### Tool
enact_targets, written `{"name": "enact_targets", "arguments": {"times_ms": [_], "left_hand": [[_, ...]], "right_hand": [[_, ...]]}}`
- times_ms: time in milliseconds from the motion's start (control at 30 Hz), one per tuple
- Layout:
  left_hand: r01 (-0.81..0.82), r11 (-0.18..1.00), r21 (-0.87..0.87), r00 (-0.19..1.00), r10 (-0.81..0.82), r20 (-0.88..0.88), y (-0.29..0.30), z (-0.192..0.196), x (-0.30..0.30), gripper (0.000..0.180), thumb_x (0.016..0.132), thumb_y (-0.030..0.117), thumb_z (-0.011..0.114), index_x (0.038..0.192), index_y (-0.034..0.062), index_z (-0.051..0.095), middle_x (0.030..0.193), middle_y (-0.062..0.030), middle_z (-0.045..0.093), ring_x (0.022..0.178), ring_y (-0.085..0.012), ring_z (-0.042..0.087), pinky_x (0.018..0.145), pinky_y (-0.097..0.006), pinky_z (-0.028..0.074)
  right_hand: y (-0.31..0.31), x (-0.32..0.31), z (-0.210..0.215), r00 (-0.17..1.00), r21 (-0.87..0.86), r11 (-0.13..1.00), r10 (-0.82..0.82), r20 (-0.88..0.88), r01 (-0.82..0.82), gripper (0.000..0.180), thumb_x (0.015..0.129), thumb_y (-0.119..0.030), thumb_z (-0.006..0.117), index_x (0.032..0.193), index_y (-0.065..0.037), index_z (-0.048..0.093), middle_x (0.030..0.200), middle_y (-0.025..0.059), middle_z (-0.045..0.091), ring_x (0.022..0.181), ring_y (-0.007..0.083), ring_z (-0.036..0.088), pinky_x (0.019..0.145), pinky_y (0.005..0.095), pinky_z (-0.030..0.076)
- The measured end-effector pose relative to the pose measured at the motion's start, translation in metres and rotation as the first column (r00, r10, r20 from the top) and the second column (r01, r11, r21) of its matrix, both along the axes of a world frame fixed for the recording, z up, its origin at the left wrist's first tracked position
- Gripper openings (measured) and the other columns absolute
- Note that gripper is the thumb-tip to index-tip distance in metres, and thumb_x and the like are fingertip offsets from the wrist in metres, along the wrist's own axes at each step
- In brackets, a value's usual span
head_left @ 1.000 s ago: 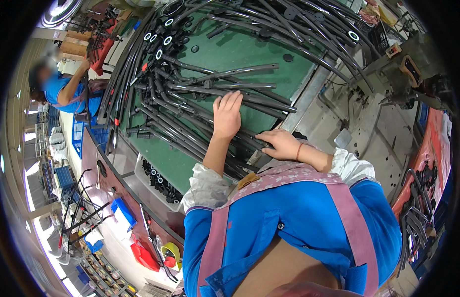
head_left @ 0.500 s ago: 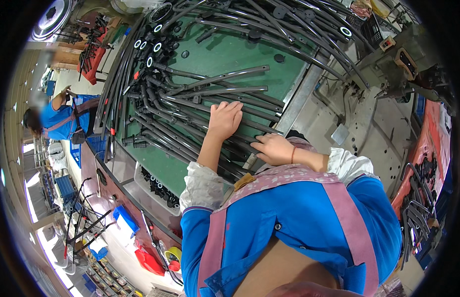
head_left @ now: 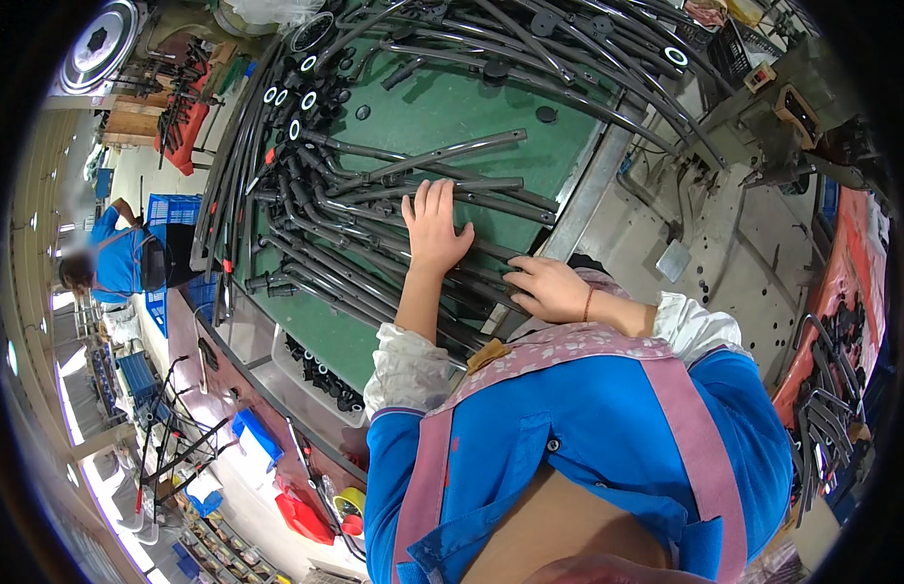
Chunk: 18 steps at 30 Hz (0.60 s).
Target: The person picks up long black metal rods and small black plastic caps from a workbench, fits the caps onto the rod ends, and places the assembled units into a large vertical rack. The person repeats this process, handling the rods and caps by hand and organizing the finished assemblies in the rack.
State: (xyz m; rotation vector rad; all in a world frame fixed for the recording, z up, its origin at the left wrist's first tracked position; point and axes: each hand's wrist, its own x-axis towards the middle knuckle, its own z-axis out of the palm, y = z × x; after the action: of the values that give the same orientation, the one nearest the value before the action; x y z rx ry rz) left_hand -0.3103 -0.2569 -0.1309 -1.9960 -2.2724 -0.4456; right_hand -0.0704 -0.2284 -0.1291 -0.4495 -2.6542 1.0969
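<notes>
My left hand (head_left: 434, 226) lies flat, fingers apart, on a bundle of black bent tubes (head_left: 354, 224) spread over a green-topped workbench (head_left: 442, 107). My right hand (head_left: 546, 288) rests on the near ends of the same tubes at the bench's edge, fingers curled over them. The tubes run leftward to round open ends (head_left: 294, 97) near the bench's far left corner. I cannot tell whether the right hand grips a tube or only presses on it.
More long black tubes (head_left: 569, 58) arc across the back of the bench. A metal machine table (head_left: 724, 234) stands to the right, with black parts (head_left: 827, 389) beside it. Another person in blue (head_left: 116, 258) works at the left. A bin of small black parts (head_left: 320, 375) sits below the bench.
My left hand has slid back toward me along the tubes. My right hand has stayed near the bench edge. The view has shifted, and the person at the left appears lower.
</notes>
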Motion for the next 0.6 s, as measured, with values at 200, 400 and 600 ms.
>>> {"name": "enact_targets", "arguments": {"times_ms": [200, 400, 600], "left_hand": [[0.029, 1.000, 0.008, 0.973, -0.030, 0.228, 0.002, -0.005, -0.015, 0.059, 0.084, 0.040, 0.067, 0.129, 0.0055, 0.051, 0.125, -0.0149, 0.050, 0.116, -0.0346, 0.048, 0.104, -0.054, 0.031], [0.063, 0.997, 0.043, 0.994, -0.067, 0.084, 0.013, -0.004, -0.014, 0.042, 0.091, 0.038, 0.059, 0.119, 0.0068, 0.058, 0.116, -0.0123, 0.056, 0.108, -0.0348, 0.051, 0.094, -0.047, 0.038], [0.049, 0.998, -0.040, 0.986, -0.042, 0.164, 0.009, -0.005, -0.020, 0.033, 0.094, 0.035, 0.053, 0.109, 0.0069, 0.061, 0.117, -0.0100, 0.061, 0.104, -0.0319, 0.055, 0.092, -0.044, 0.037]], "right_hand": [[0.003, 0.005, 0.002, 1.000, -0.002, 1.000, -0.003, -0.016, 0.003, 0.031, 0.081, -0.019, 0.064, 0.108, -0.004, 0.064, 0.119, 0.0192, 0.057, 0.102, 0.0367, 0.060, 0.090, 0.0444, 0.048], [0.005, 0.004, 0.005, 1.000, -0.014, 1.000, 0.012, 0.012, -0.012, 0.031, 0.082, -0.020, 0.064, 0.109, -0.004, 0.063, 0.120, 0.0190, 0.057, 0.103, 0.0364, 0.059, 0.090, 0.0443, 0.048], [0.008, 0.007, 0.005, 1.000, -0.005, 1.000, 0.009, 0.009, -0.009, 0.032, 0.082, -0.020, 0.064, 0.109, -0.004, 0.064, 0.122, 0.0192, 0.056, 0.104, 0.0366, 0.059, 0.090, 0.0441, 0.049]]}}
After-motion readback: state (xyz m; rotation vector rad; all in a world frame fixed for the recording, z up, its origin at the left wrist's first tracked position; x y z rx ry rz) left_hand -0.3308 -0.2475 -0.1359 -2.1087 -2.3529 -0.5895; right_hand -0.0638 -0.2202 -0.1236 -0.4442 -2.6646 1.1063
